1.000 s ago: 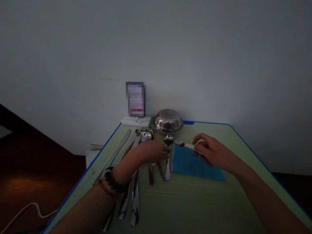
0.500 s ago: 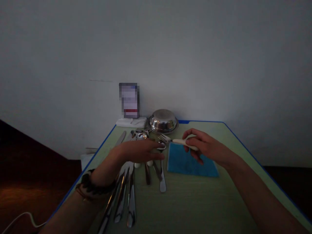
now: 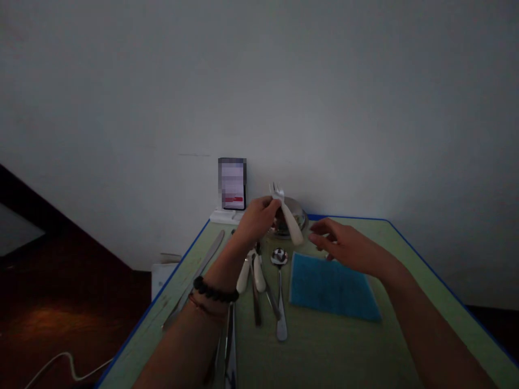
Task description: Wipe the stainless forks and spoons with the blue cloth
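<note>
My left hand [image 3: 259,216] is raised above the far part of the table and pinches a small fork [image 3: 286,212] with a white handle near its tines, tines up. My right hand [image 3: 344,246] hovers just right of it with fingers loosely spread and nothing in them, above the far edge of a blue cloth [image 3: 330,286]. Below my left hand lie several pieces of cutlery: a metal spoon [image 3: 279,292], white-handled pieces [image 3: 249,270] and a long knife [image 3: 198,273].
A steel bowl [image 3: 298,219] stands upside down at the table's far edge, partly behind the fork. A blurred card [image 3: 232,183] leans on the wall over a white pad. The green table [image 3: 324,351] has a blue rim; a white cable [image 3: 60,362] lies on the dark floor at left.
The fork passed from my right hand to my left, which lifted it up off the cutlery row. My right hand let go and opened.
</note>
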A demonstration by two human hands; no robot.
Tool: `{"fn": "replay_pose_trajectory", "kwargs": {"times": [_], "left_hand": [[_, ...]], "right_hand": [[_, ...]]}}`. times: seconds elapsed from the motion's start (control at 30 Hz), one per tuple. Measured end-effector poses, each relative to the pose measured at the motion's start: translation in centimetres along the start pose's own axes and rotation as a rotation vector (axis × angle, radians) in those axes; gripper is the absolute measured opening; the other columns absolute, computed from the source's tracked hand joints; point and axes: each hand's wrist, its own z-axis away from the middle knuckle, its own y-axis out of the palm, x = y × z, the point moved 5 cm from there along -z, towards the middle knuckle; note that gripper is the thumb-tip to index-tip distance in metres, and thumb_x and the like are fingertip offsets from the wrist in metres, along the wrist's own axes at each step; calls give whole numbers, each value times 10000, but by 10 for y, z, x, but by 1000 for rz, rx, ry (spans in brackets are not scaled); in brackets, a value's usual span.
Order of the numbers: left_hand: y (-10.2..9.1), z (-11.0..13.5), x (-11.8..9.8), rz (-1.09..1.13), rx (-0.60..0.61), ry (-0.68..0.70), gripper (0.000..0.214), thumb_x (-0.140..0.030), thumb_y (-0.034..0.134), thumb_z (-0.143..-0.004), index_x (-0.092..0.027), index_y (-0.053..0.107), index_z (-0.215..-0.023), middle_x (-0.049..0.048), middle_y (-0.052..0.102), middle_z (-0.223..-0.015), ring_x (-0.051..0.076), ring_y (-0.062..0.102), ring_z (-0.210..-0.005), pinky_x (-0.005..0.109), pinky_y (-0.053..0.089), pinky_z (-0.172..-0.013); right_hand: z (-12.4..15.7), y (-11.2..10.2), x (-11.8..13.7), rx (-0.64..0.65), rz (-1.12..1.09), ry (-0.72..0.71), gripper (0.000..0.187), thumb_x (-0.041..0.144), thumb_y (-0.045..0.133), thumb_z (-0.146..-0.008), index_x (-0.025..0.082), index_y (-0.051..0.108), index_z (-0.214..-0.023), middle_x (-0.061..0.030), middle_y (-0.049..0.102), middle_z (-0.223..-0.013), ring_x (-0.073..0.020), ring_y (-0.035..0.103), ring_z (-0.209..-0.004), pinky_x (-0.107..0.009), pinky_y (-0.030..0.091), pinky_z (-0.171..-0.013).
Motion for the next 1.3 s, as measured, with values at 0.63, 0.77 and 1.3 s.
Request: {"fn": "replay_pose_trajectory", "kwargs": {"times": [0.63, 0.77, 1.3], "left_hand": [[22, 16, -1, -117, 360, 25, 276, -374, 311, -869, -176, 466, -755, -45, 466, -493, 110, 483, -412, 231, 405, -453], [19, 18, -5, -193, 408, 35, 296, -385, 324, -856, -176, 466, -703, -40, 454, -523, 107, 479, -465, 219, 380, -463], [-4, 16, -15, -225, 429, 120, 246, -323, 344, -875, -164, 508, -784, -40, 470, -588, 81, 452, -512, 199, 323, -461]], "right_hand": [[2, -44, -33, -120, 245, 86, 290, 344, 512, -777, 182, 620, -992, -95, 666, -985, -252, 625, -855, -348, 474, -745], [2, -54, -19, -375, 29, 163, 319, 454, 522, -768, 195, 582, -944, -80, 683, -876, -267, 640, -780, -370, 508, -649], [-23, -32, 9, -506, -467, 194, 535, 619, 271, -825, 220, 626, -807, -55, 667, -798, -208, 630, -741, -299, 493, -569]]}}
